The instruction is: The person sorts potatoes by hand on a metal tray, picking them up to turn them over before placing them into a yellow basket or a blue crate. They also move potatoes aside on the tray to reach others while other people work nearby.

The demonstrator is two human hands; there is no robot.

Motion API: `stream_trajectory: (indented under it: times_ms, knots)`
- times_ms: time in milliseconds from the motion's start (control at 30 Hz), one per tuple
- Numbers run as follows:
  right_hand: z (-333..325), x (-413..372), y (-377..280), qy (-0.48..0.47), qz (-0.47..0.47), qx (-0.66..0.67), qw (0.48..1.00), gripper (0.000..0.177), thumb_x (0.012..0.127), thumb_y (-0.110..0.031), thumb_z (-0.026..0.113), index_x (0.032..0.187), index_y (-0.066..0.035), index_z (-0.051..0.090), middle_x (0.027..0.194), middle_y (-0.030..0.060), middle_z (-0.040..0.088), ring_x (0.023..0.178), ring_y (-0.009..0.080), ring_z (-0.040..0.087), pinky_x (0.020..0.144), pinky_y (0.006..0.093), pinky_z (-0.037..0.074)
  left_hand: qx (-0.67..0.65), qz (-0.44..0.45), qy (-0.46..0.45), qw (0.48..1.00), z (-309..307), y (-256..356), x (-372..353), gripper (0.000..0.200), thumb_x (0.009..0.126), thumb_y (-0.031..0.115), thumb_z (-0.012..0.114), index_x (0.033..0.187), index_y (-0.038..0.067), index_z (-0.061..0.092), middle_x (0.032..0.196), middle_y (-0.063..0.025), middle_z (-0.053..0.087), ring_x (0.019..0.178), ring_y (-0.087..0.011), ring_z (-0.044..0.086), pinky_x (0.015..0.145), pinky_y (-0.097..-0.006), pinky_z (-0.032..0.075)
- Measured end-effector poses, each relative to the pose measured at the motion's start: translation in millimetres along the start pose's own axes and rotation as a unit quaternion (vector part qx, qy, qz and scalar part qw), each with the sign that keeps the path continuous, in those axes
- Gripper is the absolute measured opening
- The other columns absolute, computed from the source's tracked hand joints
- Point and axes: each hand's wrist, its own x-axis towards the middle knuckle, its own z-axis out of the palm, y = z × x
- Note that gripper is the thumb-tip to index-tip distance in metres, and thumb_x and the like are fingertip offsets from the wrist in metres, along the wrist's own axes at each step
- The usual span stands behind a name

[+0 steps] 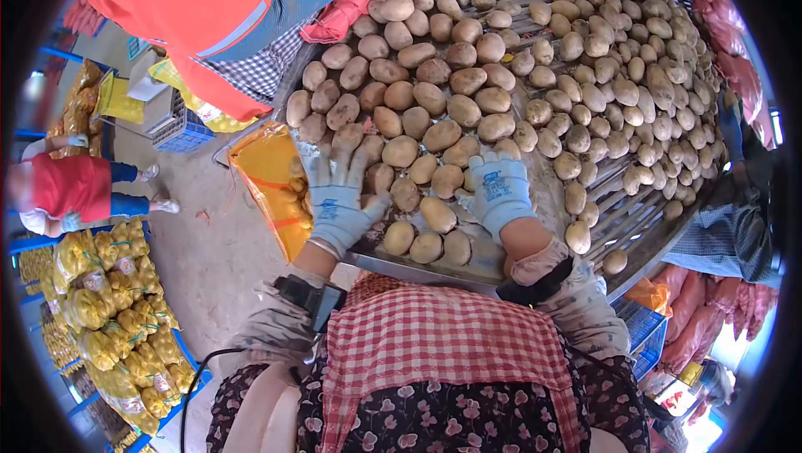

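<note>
Left hand, splayed, and right hand, grip indeterminable, lie apart on potatoes crowding the metal surface, its near edge just before the checked apron, open floor lying left beyond the orange bag

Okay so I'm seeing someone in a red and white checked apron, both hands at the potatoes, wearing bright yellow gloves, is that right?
Not quite: the gloves on the left hand and right hand are light blue, not yellow, as the head view shows. The checked apron and potatoes are as you said.
</note>
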Motion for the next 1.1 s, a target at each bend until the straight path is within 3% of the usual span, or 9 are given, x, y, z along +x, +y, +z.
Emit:
stream_trajectory:
  times_ms: [367,467,533,800,867,933,1000,1067,1100]
  knots:
    - [44.0,-31.1,39.3,0.047,0.124,0.513,0.848,0.049,0.081,-0.039,0.065,0.114,-0.004,0.058,0.101,0.0171,0.067,0.094,0.0277,0.066,0.086,0.0374,0.052,0.055,0.108,-0.054,0.991,57.5,49.5,51.2,0.048,0.074,0.039,0.066,0.11,0.007,0.061,0.14,-0.0175,0.042,0.134,-0.0415,0.029,0.111,-0.0564,0.02]
    - [46.2,-50.6,49.9,0.191,-0.032,0.728,0.657,0.048,0.086,-0.041,0.063,0.115,-0.004,0.059,0.093,0.0121,0.066,0.086,0.0226,0.065,0.077,0.0333,0.053,0.027,0.076,-0.043,0.996,51.8,55.9,50.8,0.05,0.073,0.04,0.067,0.11,0.006,0.061,0.139,-0.0168,0.043,0.132,-0.0422,0.032,0.11,-0.0567,0.021]
    - [21.7,-61.0,51.9,-0.06,0.095,0.911,0.397,0.041,0.092,-0.037,0.055,0.116,-0.004,0.058,0.095,0.0109,0.065,0.085,0.0221,0.063,0.074,0.0296,0.052,-0.119,0.072,0.045,0.989,48.8,62.4,42.9,0.054,0.076,0.041,0.065,0.114,0.004,0.058,0.138,-0.0191,0.043,0.13,-0.0413,0.034,0.11,-0.055,0.022]
    - [19.1,-64.2,59.8,0.024,0.033,0.76,0.649,0.044,0.089,-0.034,0.058,0.123,-0.005,0.056,0.101,0.0097,0.064,0.083,0.0195,0.063,0.07,0.0291,0.052,-0.218,0.127,-0.07,0.965,-3.3,70.5,33.8,0.064,0.079,0.04,0.057,0.129,0.0,0.046,0.136,-0.0221,0.043,0.128,-0.042,0.037,0.109,-0.0523,0.025]
    - [26.9,-71.3,69.7,0.163,0.146,0.502,0.836,0.043,0.085,-0.029,0.063,0.122,-0.008,0.056,0.106,0.0127,0.065,0.096,0.0226,0.063,0.083,0.0344,0.051,-0.125,0.113,-0.149,0.974,-5.0,48.0,4.4,0.063,0.08,0.038,0.056,0.13,0.0,0.046,0.135,-0.0225,0.044,0.126,-0.042,0.039,0.108,-0.0525,0.027]
    - [53.5,-65.7,84.7,0.142,0.142,0.448,0.871,0.044,0.083,-0.027,0.065,0.122,-0.009,0.056,0.106,0.0137,0.065,0.098,0.0255,0.063,0.087,0.0363,0.049,-0.192,0.306,-0.094,0.928,-1.6,34.9,-16.0,0.055,0.084,0.029,0.054,0.132,0.002,0.046,0.134,-0.0242,0.046,0.119,-0.0417,0.046,0.101,-0.0515,0.034]
    - [58.7,-63.3,85.2,0.124,0.145,0.391,0.9,0.045,0.081,-0.026,0.068,0.122,-0.01,0.056,0.107,0.0147,0.065,0.101,0.0283,0.063,0.09,0.0383,0.048,0.016,-0.051,-0.396,0.917,-58.6,45.7,40.8,0.049,0.089,0.023,0.05,0.134,0.006,0.045,0.132,-0.023,0.05,0.113,-0.0389,0.052,0.094,-0.0487,0.041]
    - [40.2,-49.9,72.0,0.103,0.145,0.312,0.933,0.046,0.079,-0.027,0.07,0.12,-0.01,0.057,0.106,0.0159,0.065,0.098,0.0334,0.063,0.086,0.0394,0.05,0.053,-0.115,0.098,0.987,-10.1,-11.2,7.0,0.05,0.087,0.026,0.053,0.132,0.006,0.046,0.12,-0.0218,0.056,0.106,-0.037,0.057,0.087,-0.0461,0.046]
    - [34.9,-42.8,66.9,0.104,0.145,0.311,0.933,0.046,0.079,-0.027,0.07,0.12,-0.01,0.057,0.106,0.0159,0.065,0.098,0.0334,0.063,0.086,0.0394,0.05,0.026,-0.19,-0.025,0.981,-7.7,-28.8,16.8,0.053,0.086,0.029,0.056,0.133,0.007,0.045,0.118,-0.0206,0.058,0.105,-0.0363,0.059,0.086,-0.0453,0.047]
